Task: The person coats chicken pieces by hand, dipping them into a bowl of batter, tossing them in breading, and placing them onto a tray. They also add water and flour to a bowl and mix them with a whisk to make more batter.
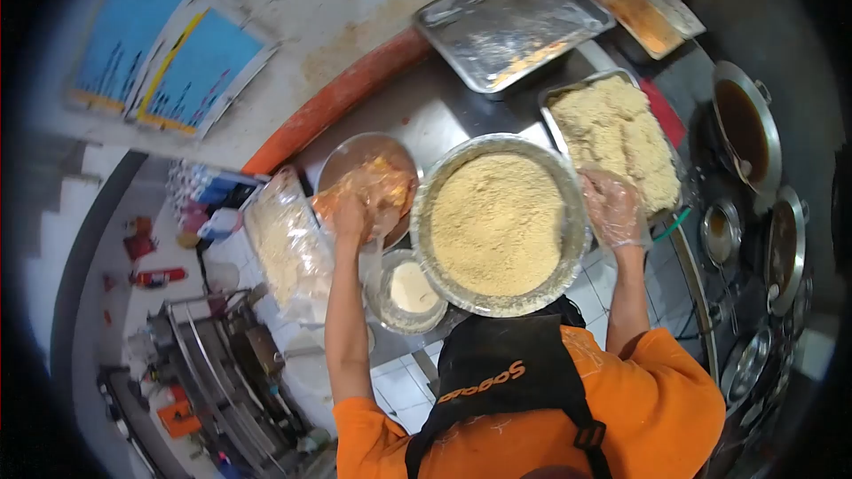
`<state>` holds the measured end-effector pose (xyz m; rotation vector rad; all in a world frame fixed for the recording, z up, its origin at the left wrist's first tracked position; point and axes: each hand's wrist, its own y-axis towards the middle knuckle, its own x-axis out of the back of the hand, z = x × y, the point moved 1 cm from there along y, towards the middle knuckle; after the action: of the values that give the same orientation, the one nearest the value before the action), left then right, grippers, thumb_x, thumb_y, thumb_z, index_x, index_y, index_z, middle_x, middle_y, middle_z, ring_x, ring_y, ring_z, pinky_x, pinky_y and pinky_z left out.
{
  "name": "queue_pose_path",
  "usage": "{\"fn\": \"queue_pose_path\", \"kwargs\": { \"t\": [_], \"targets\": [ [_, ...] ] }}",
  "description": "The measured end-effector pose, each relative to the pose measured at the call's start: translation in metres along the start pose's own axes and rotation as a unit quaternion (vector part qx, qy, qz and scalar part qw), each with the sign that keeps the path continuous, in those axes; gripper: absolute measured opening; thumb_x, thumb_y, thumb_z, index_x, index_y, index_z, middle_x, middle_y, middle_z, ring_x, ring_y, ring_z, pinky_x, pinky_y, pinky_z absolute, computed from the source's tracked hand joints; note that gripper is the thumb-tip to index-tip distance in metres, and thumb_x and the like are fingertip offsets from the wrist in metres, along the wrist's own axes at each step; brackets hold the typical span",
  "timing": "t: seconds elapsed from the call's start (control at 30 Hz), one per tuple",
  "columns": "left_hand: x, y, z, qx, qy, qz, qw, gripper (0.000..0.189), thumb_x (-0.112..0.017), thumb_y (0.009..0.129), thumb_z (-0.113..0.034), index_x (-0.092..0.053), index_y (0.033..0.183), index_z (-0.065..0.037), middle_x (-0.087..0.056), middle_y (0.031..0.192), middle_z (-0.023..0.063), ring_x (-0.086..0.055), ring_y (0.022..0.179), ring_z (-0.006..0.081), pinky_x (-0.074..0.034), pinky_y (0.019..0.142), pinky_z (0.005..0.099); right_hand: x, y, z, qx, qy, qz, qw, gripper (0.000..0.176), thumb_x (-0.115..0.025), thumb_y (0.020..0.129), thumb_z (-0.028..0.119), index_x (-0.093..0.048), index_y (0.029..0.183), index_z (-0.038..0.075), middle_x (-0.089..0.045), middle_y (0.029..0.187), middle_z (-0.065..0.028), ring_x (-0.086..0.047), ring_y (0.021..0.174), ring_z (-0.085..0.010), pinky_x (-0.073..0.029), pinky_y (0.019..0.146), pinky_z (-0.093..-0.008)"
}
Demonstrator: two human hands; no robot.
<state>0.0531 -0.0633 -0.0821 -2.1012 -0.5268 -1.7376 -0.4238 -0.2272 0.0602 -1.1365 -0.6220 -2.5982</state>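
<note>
My left hand (353, 213), in a clear plastic glove, reaches into a metal bowl (342, 158) of orange-coated pieces that look like raw meat. Its fingers are hidden among the pieces and glossy plastic. Right of it stands a large round metal basin (577, 248) filled with pale yellow breading (497, 222). Beside the basin's right rim is my right hand (612, 207), also gloved, with fingers loosely bent and nothing visible in them. It overlaps the near left corner of a tray heaped with crumb-covered pieces (612, 129).
A small bowl of pale batter (413, 288) sits before the basin. At left lies a plastic-covered container of white flour (280, 239). A metal tray (510, 22) and a smaller pan (652, 18) are behind. Woks of dark liquid (745, 124) line the right side.
</note>
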Motion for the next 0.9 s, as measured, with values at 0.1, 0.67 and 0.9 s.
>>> {"fn": "queue_pose_path", "kwargs": {
  "t": [0.1,0.67,0.9],
  "targets": [
    [0.07,-0.002,-0.019,-0.045,-0.011,0.066,0.997,0.036,-0.074,0.079,-0.037,-0.074,0.084,-0.002,-0.068,0.073,0.0212,-0.067,0.075,0.0395,-0.051,0.073,0.0484,-0.003,0.002,0.003,0.001,0.002,0.024,1.0,0.02,-0.066,0.091,0.016,-0.074,0.104,0.003,-0.072,0.101,-0.0189,-0.071,0.09,-0.034,-0.055,0.082,-0.0404],
    [0.143,-0.122,-0.104,0.091,-0.673,-0.015,0.734,0.025,-0.066,0.089,-0.003,-0.068,0.113,0.004,-0.072,0.098,0.0095,-0.069,0.083,0.0139,-0.057,0.076,0.0269,-0.15,0.017,0.178,-0.047,0.552,0.394,0.733,0.034,-0.065,0.097,0.026,-0.065,0.121,0.002,-0.071,0.099,-0.0106,-0.068,0.091,-0.0165,-0.057,0.079,-0.0303],
    [0.111,-0.175,-0.114,0.164,-0.716,-0.079,0.674,0.028,-0.072,0.091,-0.011,-0.066,0.112,0.006,-0.071,0.093,0.0098,-0.069,0.079,0.0142,-0.057,0.073,0.0252,-0.168,-0.013,0.182,-0.039,0.514,0.397,0.759,0.03,-0.063,0.099,0.027,-0.067,0.115,0.002,-0.066,0.086,-0.0013,-0.058,0.073,-0.0062,-0.049,0.064,-0.022]
  ]
}}
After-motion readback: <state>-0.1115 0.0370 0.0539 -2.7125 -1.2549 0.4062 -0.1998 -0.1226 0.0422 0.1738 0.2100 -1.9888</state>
